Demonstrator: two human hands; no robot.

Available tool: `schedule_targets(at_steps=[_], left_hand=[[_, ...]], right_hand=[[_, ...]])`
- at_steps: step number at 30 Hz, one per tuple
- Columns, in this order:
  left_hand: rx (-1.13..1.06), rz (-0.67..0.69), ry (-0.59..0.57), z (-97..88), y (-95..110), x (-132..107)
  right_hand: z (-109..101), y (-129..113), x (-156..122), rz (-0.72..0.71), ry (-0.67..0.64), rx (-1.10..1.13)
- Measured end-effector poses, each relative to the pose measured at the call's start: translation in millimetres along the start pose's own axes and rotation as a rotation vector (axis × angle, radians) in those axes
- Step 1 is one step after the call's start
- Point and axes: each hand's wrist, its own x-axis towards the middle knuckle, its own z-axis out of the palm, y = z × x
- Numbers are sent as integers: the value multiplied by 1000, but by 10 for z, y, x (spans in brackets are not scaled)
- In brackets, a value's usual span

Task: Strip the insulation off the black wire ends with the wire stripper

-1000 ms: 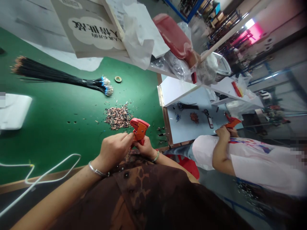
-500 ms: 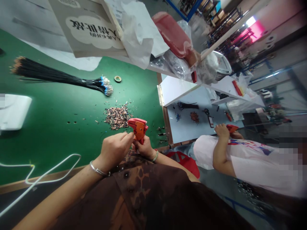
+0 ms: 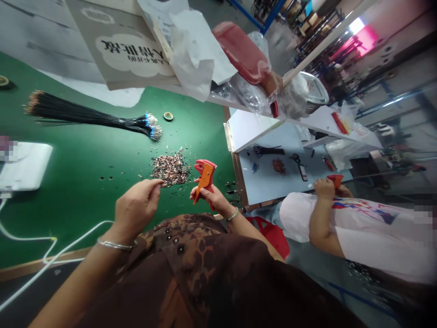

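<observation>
My right hand (image 3: 212, 197) is closed round the handle of an orange crimping tool (image 3: 205, 174), held just above the green table (image 3: 85, 159). My left hand (image 3: 136, 206) hovers to the left of it, apart from the tool, with fingertips pinched together close to a pile of small copper terminals (image 3: 170, 166). Whether the pinch holds anything is too small to make out. A bundle of black wires with blue-tipped ends (image 3: 92, 116) lies farther out on the table.
A white cable (image 3: 51, 241) curls along the near table edge, and a white device (image 3: 23, 166) sits at the left. A tape roll (image 3: 168, 116), a printed board (image 3: 129, 50) and plastic bags (image 3: 252, 95) stand behind. Another person in a white shirt (image 3: 358, 232) works at the neighbouring white table (image 3: 269, 182).
My left hand has pulled away from the tool to the left, toward the terminal pile. The right hand has lifted and tilted the orange tool a little.
</observation>
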Motion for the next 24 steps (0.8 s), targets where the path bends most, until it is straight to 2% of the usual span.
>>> schedule_targets(at_steps=[5, 8, 12, 16, 19, 24], left_hand=[[37, -31, 74, -291, -84, 7], [66, -30, 114, -352, -62, -9], [-68, -37, 41, -217, -24, -30], [-342, -140, -25, -76, 29, -18], [-438, -188, -37, -58, 86, 8], [-504, -193, -70, -48, 144, 41]], right_hand=[[-112, -78, 3, -7, -20, -6], [-130, -118, -15, -23, -30, -17], [-72, -138, -84, 33, -119, 30], [32, -106, -145, 117, -228, 57], [100, -84, -154, 162, -262, 67], [160, -100, -125, 210, -317, 76]])
